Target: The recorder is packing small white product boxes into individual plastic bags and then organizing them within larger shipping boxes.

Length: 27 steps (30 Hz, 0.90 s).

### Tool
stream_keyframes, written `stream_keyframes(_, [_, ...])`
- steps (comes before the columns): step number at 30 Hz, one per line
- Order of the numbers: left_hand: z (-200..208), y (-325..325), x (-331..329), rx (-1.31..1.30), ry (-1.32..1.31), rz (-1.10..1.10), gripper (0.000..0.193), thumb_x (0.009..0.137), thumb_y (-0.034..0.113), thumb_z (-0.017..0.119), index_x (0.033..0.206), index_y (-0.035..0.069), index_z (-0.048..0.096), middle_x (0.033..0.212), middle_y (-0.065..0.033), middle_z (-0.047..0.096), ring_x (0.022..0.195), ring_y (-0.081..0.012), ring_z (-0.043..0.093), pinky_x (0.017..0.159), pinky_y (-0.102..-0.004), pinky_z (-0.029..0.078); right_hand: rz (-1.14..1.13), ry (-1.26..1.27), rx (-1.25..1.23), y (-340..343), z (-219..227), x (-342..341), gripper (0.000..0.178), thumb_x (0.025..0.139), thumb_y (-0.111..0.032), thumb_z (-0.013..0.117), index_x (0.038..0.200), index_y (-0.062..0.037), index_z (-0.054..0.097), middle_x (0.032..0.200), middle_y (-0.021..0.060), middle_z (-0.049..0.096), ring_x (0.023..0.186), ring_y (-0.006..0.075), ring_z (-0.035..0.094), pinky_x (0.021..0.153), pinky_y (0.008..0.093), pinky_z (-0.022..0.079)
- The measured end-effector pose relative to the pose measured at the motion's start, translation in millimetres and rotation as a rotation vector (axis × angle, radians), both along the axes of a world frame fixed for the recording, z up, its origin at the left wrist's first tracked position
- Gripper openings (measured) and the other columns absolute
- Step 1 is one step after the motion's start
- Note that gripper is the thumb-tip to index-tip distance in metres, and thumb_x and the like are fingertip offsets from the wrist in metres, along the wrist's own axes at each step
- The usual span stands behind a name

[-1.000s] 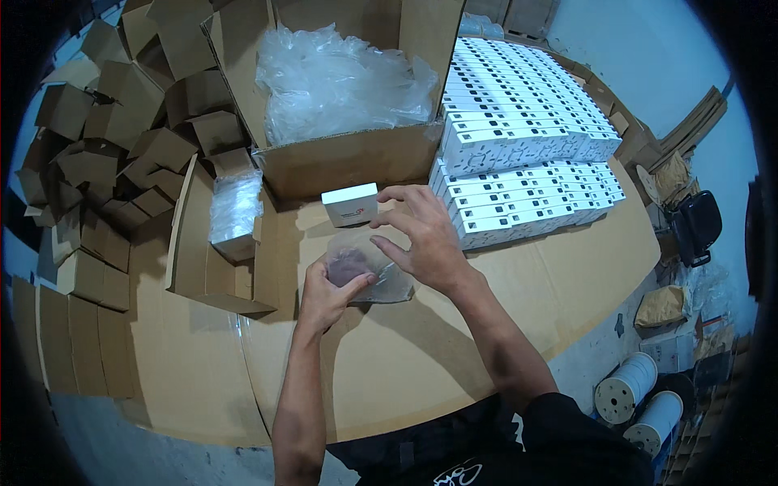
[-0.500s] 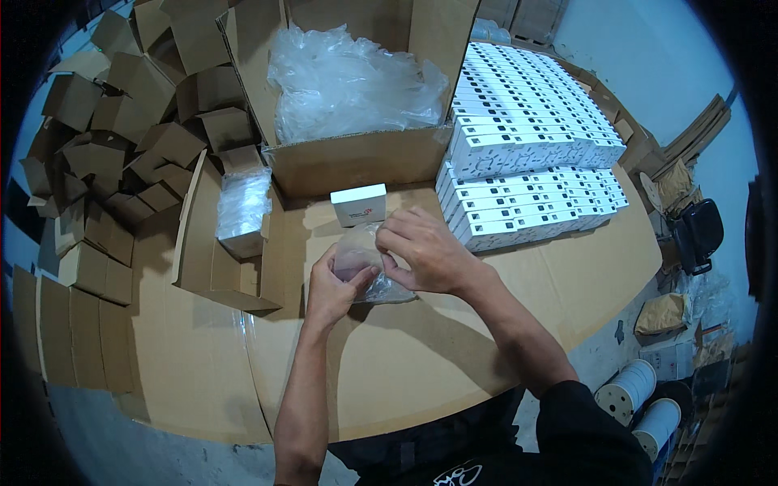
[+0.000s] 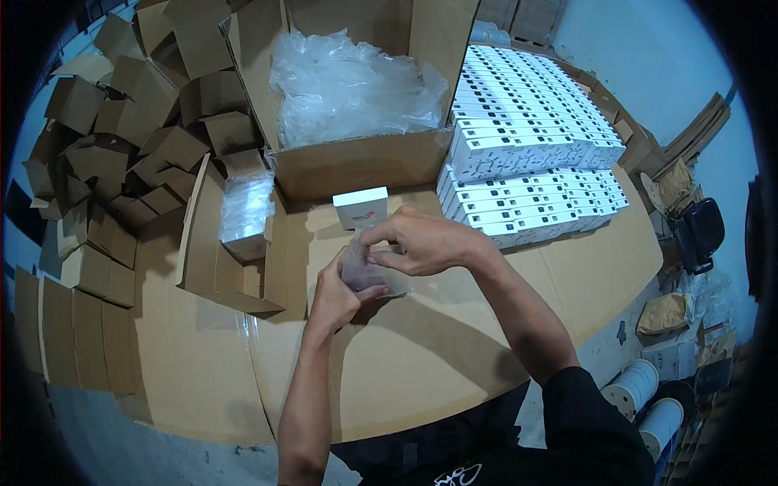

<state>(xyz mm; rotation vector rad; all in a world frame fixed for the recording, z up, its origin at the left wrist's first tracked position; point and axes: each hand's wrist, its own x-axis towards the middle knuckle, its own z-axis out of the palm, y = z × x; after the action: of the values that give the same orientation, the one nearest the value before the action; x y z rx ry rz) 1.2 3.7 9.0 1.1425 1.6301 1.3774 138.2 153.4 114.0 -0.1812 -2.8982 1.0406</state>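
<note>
A clear plastic bag (image 3: 354, 271) is held between my two hands above the cardboard-covered table. My left hand (image 3: 334, 296) grips it from the left, thumb bent across the front. The fingers of my right hand (image 3: 421, 243) are pinched at the bag's upper edge. Just beyond them a small white box (image 3: 361, 208) stands upright on the table, apart from both hands. To the left sits an open brown carton (image 3: 212, 257) with several plastic-wrapped white boxes (image 3: 245, 212) lined up in it.
A large open carton (image 3: 365, 166) heaped with clear plastic bags (image 3: 356, 85) stands at the back. Rows of white boxes (image 3: 527, 134) are stacked at the right. Open brown cartons (image 3: 121, 105) pile up at far left. White spools (image 3: 632, 387) lie on the floor at right.
My right hand has moved a little left along the bag, and my left hand has tilted it more upright. The white box stays put.
</note>
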Motion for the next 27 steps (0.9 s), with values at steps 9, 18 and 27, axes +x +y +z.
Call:
stream_keyframes(9, [-3,0,-2,-0.015,-0.009,0.013,0.065,0.067,0.009,0.092,0.124,0.003,0.063,0.110,-0.0102,0.073,0.101,-0.0203,0.069,0.093,-0.0368,0.054,-0.039,0.103,-0.086,5,5,-7,0.023,0.090,-0.010,0.068,0.112,-0.0017,0.069,0.087,0.0104,0.072,0.079,0.0193,0.069,0.074,0.0342,0.054])
stream_keyframes(18, [-2,1,-10,-0.011,-0.071,0.028,0.058,0.068,0.009,0.092,0.117,-0.002,0.064,0.107,-0.0083,0.073,0.097,-0.0165,0.068,0.087,-0.0333,0.056,-0.512,0.886,-0.750,13,-57,-15,0.021,0.107,-0.011,0.050,0.120,0.0007,0.062,0.104,0.0059,0.069,0.101,0.0125,0.064,0.093,0.0264,0.049])
stream_keyframes(27, [1,-2,-15,-0.054,-0.153,0.074,0.051,0.069,0.007,0.092,0.112,0.001,0.064,0.097,-0.0062,0.071,0.087,-0.0139,0.068,0.072,-0.0304,0.060,-0.532,0.748,-0.676,26,-115,-10,0.042,0.099,0.008,0.048,0.139,-0.0028,0.055,0.140,0.0074,0.059,0.119,0.0138,0.060,0.100,0.0271,0.048])
